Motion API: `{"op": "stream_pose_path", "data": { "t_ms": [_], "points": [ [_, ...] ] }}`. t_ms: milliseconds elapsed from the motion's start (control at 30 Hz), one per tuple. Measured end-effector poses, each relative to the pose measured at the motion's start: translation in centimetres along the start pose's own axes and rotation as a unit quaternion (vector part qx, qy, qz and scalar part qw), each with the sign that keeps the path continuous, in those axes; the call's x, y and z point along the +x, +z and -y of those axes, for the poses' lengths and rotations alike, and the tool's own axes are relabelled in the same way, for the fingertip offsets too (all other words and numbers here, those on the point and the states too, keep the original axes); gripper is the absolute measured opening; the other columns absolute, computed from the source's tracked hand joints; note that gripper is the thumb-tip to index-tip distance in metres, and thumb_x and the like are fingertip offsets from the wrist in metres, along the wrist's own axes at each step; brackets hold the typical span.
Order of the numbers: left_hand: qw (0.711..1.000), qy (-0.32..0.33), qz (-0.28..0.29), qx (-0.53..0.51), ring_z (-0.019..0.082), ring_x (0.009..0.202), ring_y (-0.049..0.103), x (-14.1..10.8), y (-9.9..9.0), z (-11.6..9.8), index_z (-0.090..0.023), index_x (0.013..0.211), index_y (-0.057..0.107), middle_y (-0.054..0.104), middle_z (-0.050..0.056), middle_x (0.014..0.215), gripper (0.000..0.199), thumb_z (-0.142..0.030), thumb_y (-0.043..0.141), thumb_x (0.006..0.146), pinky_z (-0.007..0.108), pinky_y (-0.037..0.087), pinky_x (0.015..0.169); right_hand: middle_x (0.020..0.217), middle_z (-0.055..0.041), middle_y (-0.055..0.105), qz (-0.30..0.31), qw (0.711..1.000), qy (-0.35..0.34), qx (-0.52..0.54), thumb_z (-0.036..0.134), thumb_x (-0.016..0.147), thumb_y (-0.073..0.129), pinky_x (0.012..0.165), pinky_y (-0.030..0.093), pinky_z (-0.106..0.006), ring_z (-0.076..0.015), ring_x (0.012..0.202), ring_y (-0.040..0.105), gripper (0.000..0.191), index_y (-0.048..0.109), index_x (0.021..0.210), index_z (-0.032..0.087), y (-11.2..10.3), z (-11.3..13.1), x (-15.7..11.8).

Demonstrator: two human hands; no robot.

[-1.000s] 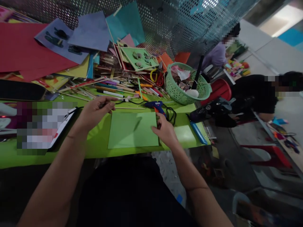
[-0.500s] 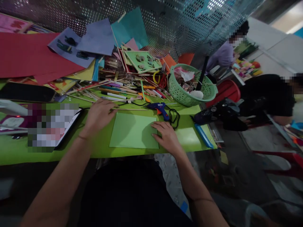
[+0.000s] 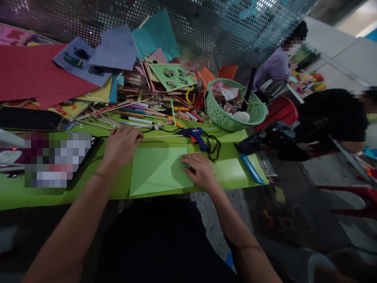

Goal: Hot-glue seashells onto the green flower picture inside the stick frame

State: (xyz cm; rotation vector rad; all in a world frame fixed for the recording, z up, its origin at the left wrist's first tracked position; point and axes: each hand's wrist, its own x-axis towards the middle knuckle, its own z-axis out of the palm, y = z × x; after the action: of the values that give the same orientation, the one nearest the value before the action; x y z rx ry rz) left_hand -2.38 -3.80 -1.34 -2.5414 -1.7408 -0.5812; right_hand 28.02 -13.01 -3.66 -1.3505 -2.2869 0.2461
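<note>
A light green sheet of paper [image 3: 159, 171] lies flat near the front edge of the table. On its right side rests my right hand [image 3: 200, 168], fingers stretched out over the paper and thumb a little apart. Beyond the sheet's upper left corner, my left hand [image 3: 122, 143] has its fingers closed at the left end of a thin wooden stick [image 3: 161, 136]. This stick lies roughly level along the far side of the paper. At its right end is a blue glue gun [image 3: 194, 135] with a black cord.
Behind my hands are piled pens, sticks and coloured papers [image 3: 114, 47]. A green basket [image 3: 224, 112] stands at the back right, near a blue cutter [image 3: 250, 169]. A phone-like device [image 3: 84, 161] lies left. Two people sit at the far right.
The green paper has slid nearer to me, its front edge now closer to the table's edge. My right hand stays on it. The view has shifted slightly.
</note>
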Motion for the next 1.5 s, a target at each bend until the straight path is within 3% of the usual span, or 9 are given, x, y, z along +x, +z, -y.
{"op": "stream_pose_path", "data": {
  "t_ms": [100, 300, 433, 600, 733, 933, 1367, 1500],
  "points": [
    [0.999, 0.041, -0.003, -0.027, 0.031, 0.105, 0.062, -0.5, -0.2, -0.7, -0.019, 0.098, 0.067, 0.072, 0.011, 0.103, 0.020, -0.030, 0.051, 0.100, 0.043, 0.043, 0.093, 0.126, -0.0062, 0.074, 0.012, 1.000, -0.001, 0.015, 0.025, 0.095, 0.063, 0.102, 0.049, -0.041, -0.0225, 0.116, 0.066, 0.027, 0.072, 0.121, 0.025, -0.3, 0.2, 0.1],
    [0.993, 0.099, 0.021, -0.062, 0.028, 0.099, 0.064, -1.2, -0.1, -2.1, -0.024, 0.096, 0.068, 0.073, 0.007, 0.102, 0.022, -0.031, 0.047, 0.101, 0.043, 0.042, 0.091, 0.113, -0.0087, 0.074, -0.078, 0.994, 0.067, -0.035, 0.029, 0.100, 0.056, 0.100, 0.050, -0.042, -0.0248, 0.111, 0.065, 0.027, 0.072, 0.121, 0.026, -2.0, 0.7, 2.6],
    [0.992, 0.105, 0.031, -0.064, 0.029, 0.096, 0.064, -1.6, -0.4, -3.2, -0.022, 0.096, 0.070, 0.074, 0.010, 0.098, 0.023, -0.028, 0.049, 0.100, 0.045, 0.042, 0.087, 0.109, -0.0099, 0.073, 0.002, 0.997, -0.007, -0.077, 0.030, 0.101, 0.056, 0.092, 0.049, -0.040, -0.0253, 0.104, 0.063, 0.026, 0.073, 0.120, 0.022, -2.0, 1.4, 5.6],
    [0.995, 0.085, 0.006, -0.045, 0.029, 0.096, 0.066, -3.0, -0.6, -3.5, -0.021, 0.098, 0.070, 0.075, 0.008, 0.100, 0.020, -0.024, 0.050, 0.100, 0.044, 0.043, 0.087, 0.093, -0.0076, 0.074, 0.070, 0.991, -0.059, -0.102, 0.026, 0.102, 0.055, 0.080, 0.045, -0.036, -0.0232, 0.090, 0.062, 0.023, 0.076, 0.104, 0.019, 0.0, 1.9, 7.9],
    [0.996, 0.041, -0.043, -0.060, 0.029, 0.108, 0.065, -6.2, -1.1, -3.0, -0.020, 0.118, 0.068, 0.073, 0.010, 0.118, 0.022, -0.027, 0.057, 0.100, 0.043, 0.045, 0.091, 0.092, -0.0072, 0.073, 0.051, 0.993, -0.049, -0.090, 0.025, 0.101, 0.058, 0.078, 0.044, -0.035, -0.0228, 0.089, 0.061, 0.021, 0.077, 0.102, 0.020, 1.0, 1.2, 7.8],
    [0.993, 0.039, 0.012, -0.107, 0.026, 0.111, 0.068, -9.9, -1.2, -3.0, -0.024, 0.123, 0.068, 0.073, 0.005, 0.127, 0.025, -0.027, 0.055, 0.101, 0.045, 0.045, 0.097, 0.089, -0.0066, 0.073, 0.027, 0.995, -0.044, -0.080, 0.025, 0.101, 0.057, 0.075, 0.044, -0.035, -0.0223, 0.085, 0.059, 0.022, 0.079, 0.104, 0.024, 1.7, 0.4, 7.5],
    [0.992, 0.027, 0.033, -0.120, 0.024, 0.107, 0.069, -9.9, -1.0, -2.9, -0.023, 0.121, 0.069, 0.072, 0.004, 0.129, 0.024, -0.028, 0.057, 0.100, 0.048, 0.046, 0.096, 0.093, -0.0071, 0.072, 0.043, 0.989, -0.077, -0.117, 0.022, 0.101, 0.055, 0.076, 0.044, -0.037, -0.0229, 0.086, 0.058, 0.026, 0.076, 0.115, 0.027, 2.9, 1.3, 7.6],
    [0.992, 0.019, 0.047, -0.118, 0.027, 0.111, 0.067, -9.7, -1.1, -3.0, -0.021, 0.130, 0.065, 0.068, 0.008, 0.136, 0.032, -0.030, 0.055, 0.101, 0.049, 0.049, 0.094, 0.091, -0.0069, 0.072, 0.044, 0.989, -0.078, -0.120, 0.022, 0.102, 0.054, 0.076, 0.044, -0.037, -0.0232, 0.085, 0.058, 0.026, 0.077, 0.113, 0.026, 2.9, 1.7, 7.7]
  ]
}}
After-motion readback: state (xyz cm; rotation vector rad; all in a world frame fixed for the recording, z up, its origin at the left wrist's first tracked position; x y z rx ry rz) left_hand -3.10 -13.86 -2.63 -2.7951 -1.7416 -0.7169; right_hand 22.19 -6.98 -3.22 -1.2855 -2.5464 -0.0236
